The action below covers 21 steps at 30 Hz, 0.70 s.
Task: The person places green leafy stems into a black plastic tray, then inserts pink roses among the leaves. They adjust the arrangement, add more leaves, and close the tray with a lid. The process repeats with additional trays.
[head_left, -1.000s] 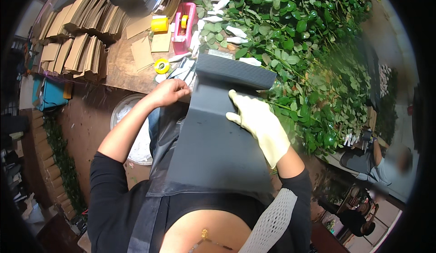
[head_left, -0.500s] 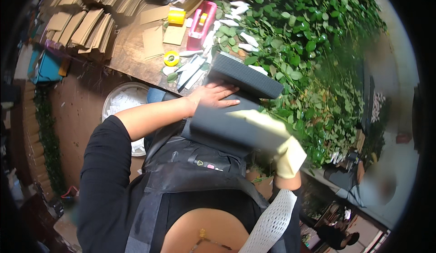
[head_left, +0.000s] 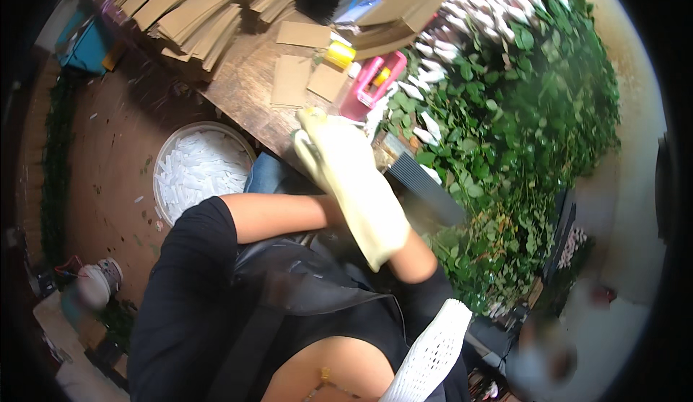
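My right hand (head_left: 336, 164), in a pale yellow glove, reaches across to the left over the table's near edge. Its fingertips curl downward beside the flat brown cardboard pieces (head_left: 291, 81). What they hold, if anything, is hidden beneath the glove. My left forearm (head_left: 285, 216) comes in from the left and passes under the right wrist, which conceals the left hand. Just right of the glove lies a dark ridged block (head_left: 427, 185). A pink tape dispenser (head_left: 368, 88) stands beyond the gloved hand, with a yellow tape roll (head_left: 340, 54) to its left.
Leafy green stems (head_left: 505, 135) heap over the table's right side, with several white-wrapped flower heads (head_left: 487, 5) behind. Stacked brown cardboard (head_left: 191, 19) fills the far left. A round tub (head_left: 157, 185) of white strips stands on the floor at left.
My right hand has let go of the dark panel and swung left across my left arm. My left hand, earlier flat on dark material, is now covered. The whole view has shifted.
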Each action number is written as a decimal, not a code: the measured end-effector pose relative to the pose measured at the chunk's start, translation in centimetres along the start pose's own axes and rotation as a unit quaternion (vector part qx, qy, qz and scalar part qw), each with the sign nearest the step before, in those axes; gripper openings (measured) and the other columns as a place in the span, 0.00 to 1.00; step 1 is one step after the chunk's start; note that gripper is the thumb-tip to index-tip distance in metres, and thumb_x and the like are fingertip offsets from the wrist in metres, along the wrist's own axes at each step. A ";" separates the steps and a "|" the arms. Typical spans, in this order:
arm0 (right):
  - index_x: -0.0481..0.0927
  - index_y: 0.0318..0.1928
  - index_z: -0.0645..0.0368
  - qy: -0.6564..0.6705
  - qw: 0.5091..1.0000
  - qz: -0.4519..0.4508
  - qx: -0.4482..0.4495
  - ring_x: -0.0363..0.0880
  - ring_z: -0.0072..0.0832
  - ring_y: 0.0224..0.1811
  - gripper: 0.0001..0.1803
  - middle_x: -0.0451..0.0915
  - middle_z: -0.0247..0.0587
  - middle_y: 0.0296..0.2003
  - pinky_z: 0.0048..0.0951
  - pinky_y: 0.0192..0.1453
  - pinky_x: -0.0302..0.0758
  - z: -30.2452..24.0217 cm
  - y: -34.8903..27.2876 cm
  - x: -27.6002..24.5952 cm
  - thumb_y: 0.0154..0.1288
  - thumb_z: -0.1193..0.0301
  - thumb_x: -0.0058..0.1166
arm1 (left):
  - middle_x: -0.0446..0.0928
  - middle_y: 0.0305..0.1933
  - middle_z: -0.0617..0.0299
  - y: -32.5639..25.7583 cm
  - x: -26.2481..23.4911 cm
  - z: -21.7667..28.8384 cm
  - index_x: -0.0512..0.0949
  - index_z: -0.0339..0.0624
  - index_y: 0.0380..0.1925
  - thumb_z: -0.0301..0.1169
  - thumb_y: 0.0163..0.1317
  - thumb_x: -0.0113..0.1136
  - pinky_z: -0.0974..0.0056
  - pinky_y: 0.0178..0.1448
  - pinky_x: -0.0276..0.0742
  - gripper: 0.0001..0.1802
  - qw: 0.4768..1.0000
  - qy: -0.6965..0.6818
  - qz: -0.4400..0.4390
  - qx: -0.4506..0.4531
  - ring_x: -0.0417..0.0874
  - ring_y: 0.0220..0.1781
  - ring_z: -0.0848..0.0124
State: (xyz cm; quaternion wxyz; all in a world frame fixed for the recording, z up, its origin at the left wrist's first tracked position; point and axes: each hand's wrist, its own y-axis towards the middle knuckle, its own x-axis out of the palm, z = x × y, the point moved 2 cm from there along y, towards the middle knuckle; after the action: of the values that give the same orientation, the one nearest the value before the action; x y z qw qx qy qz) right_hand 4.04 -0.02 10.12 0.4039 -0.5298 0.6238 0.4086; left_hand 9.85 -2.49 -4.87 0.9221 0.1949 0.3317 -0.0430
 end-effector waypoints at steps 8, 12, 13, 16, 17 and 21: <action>0.74 0.63 0.62 -0.162 0.976 -0.045 0.140 0.87 0.48 0.44 0.32 0.87 0.55 0.41 0.46 0.49 0.83 3.0 13.2 11.3 0.67 0.55 0.63 | 0.63 0.79 0.46 -0.8 3.7 -1.8 0.60 0.42 0.78 0.49 0.81 0.37 0.53 0.81 0.60 0.33 0.991 -0.100 0.081 0.039 0.66 0.79 0.55; 0.67 0.72 0.64 -0.129 0.974 -0.067 0.173 0.87 0.48 0.46 0.40 0.87 0.56 0.43 0.45 0.51 0.83 4.2 14.8 12.9 0.67 0.55 0.64 | 0.59 0.81 0.47 -0.1 2.1 -0.5 0.60 0.52 0.78 0.48 0.81 0.39 0.51 0.81 0.60 0.30 0.996 -0.025 0.000 -0.084 0.65 0.79 0.52; 0.65 0.73 0.65 -0.107 0.973 -0.071 0.189 0.87 0.48 0.47 0.42 0.87 0.56 0.44 0.45 0.52 0.83 5.0 14.9 13.0 0.67 0.56 0.63 | 0.58 0.82 0.47 0.4 1.3 0.2 0.60 0.54 0.78 0.48 0.81 0.40 0.50 0.81 0.59 0.30 0.989 -0.073 -0.032 -0.123 0.64 0.80 0.51; 0.63 0.74 0.68 -0.031 0.969 -0.064 0.237 0.87 0.49 0.49 0.42 0.87 0.55 0.45 0.44 0.55 0.82 6.0 13.9 12.8 0.67 0.57 0.62 | 0.56 0.83 0.48 0.9 0.5 0.4 0.62 0.56 0.78 0.49 0.81 0.40 0.50 0.83 0.57 0.30 0.989 -0.095 -0.032 -0.110 0.62 0.81 0.51; 0.63 0.73 0.70 -0.002 0.967 -0.059 0.247 0.87 0.49 0.49 0.42 0.87 0.55 0.46 0.44 0.55 0.82 5.8 13.6 12.7 0.67 0.57 0.62 | 0.56 0.83 0.48 0.2 2.6 -1.1 0.62 0.55 0.78 0.50 0.81 0.41 0.50 0.83 0.56 0.30 0.996 -0.067 0.011 -0.065 0.61 0.82 0.52; 0.64 0.73 0.68 -0.044 0.980 -0.061 0.183 0.86 0.50 0.50 0.44 0.86 0.58 0.47 0.44 0.57 0.82 4.8 13.3 9.3 0.66 0.54 0.64 | 0.57 0.82 0.47 0.4 9.5 -5.6 0.63 0.54 0.77 0.49 0.80 0.41 0.49 0.84 0.54 0.31 0.995 -0.031 0.066 0.061 0.59 0.82 0.52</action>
State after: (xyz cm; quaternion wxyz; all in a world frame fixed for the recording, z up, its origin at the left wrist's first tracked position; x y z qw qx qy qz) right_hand -9.83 2.81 0.83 0.5453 -0.4656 0.6363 0.2846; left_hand 13.93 0.55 -14.66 0.9192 0.2710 0.2858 -0.0084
